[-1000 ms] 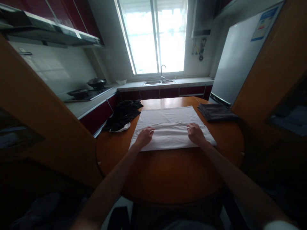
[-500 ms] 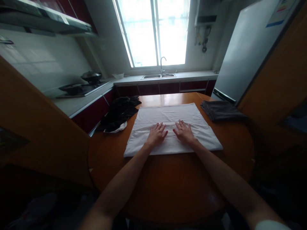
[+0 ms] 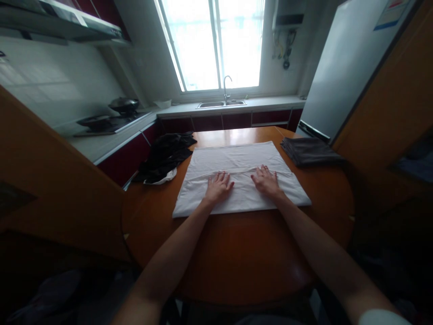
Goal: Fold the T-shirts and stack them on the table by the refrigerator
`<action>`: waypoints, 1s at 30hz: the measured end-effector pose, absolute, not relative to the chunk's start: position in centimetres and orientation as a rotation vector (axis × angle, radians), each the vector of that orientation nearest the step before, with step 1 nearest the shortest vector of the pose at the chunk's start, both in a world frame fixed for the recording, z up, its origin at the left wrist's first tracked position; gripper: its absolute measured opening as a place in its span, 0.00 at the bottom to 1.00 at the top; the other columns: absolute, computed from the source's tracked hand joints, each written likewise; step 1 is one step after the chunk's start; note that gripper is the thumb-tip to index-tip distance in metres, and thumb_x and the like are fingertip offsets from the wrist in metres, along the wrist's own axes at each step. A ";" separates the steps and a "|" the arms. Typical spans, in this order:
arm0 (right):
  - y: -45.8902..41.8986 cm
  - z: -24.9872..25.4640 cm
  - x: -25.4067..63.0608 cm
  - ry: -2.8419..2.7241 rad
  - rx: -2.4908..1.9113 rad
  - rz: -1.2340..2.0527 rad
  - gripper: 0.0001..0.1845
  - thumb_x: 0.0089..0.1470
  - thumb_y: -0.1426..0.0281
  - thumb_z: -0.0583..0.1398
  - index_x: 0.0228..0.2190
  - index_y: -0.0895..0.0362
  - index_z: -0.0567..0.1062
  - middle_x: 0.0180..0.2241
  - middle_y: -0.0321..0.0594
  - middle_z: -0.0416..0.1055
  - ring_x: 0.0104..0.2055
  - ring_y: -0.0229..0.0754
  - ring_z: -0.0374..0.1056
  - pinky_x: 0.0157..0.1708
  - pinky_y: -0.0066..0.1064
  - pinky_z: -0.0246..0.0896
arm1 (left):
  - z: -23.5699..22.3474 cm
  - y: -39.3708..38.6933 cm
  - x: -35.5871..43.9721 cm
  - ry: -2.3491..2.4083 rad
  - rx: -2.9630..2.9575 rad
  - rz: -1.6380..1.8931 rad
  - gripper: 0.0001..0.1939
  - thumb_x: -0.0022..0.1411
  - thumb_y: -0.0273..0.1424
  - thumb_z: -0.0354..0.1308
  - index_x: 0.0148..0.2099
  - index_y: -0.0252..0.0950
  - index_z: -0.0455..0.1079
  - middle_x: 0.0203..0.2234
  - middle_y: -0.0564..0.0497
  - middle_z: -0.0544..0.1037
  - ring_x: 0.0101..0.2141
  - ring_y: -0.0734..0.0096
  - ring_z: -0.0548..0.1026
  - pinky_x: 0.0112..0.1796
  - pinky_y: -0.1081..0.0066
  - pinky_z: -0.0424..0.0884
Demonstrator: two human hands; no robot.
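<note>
A white cloth garment (image 3: 233, 155) lies spread on the wooden table, its near part folded over toward the far side. My left hand (image 3: 219, 186) rests flat on the folded layer, left of the middle, with fingers spread. On the same layer, to the right, my right hand (image 3: 266, 181) also lies flat, fingers apart. Both sets of fingertips are close to the fold's far edge. Neither hand grips the fabric. Whether the garment is a shirt I cannot tell.
The round wooden table (image 3: 250, 253) carries a loose black garment pile (image 3: 165, 155) at left and a folded dark grey cloth (image 3: 309, 151) at right. Beyond are a sink (image 3: 221, 104), a stove with a lidded pan (image 3: 124, 104), and a fridge (image 3: 352, 63).
My hands, curled at the fold's edge a second ago, came together and flattened on the cloth. Since then they have spread slightly apart. The folded layer lies smoother.
</note>
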State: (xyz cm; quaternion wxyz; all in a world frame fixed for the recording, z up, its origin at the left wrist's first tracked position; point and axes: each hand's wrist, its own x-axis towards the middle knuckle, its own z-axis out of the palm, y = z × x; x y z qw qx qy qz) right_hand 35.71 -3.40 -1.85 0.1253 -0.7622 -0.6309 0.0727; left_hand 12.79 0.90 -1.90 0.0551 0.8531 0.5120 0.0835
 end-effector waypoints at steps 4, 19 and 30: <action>-3.7 -2.3 37.6 -1.767 -2.244 0.196 0.35 0.70 0.56 0.40 0.69 0.62 0.54 0.72 0.52 0.42 0.74 0.52 0.36 0.68 0.59 0.33 | -1.9 2.1 9.8 1.743 2.488 0.304 0.30 0.75 0.45 0.37 0.72 0.41 0.55 0.71 0.43 0.54 0.70 0.48 0.49 0.65 0.40 0.46; -3.3 -3.0 39.0 -1.759 -2.220 0.176 0.34 0.70 0.55 0.40 0.68 0.57 0.57 0.72 0.52 0.43 0.74 0.52 0.37 0.67 0.62 0.33 | -2.5 3.8 6.0 2.041 2.239 0.271 0.32 0.73 0.46 0.37 0.72 0.38 0.56 0.71 0.41 0.53 0.70 0.44 0.48 0.65 0.39 0.43; -4.2 -2.0 35.3 -1.950 -2.074 0.107 0.32 0.70 0.58 0.42 0.68 0.59 0.57 0.73 0.50 0.42 0.74 0.51 0.35 0.68 0.58 0.32 | -1.7 0.4 11.5 1.555 2.638 0.223 0.31 0.74 0.46 0.41 0.73 0.40 0.53 0.72 0.43 0.51 0.71 0.49 0.47 0.65 0.41 0.45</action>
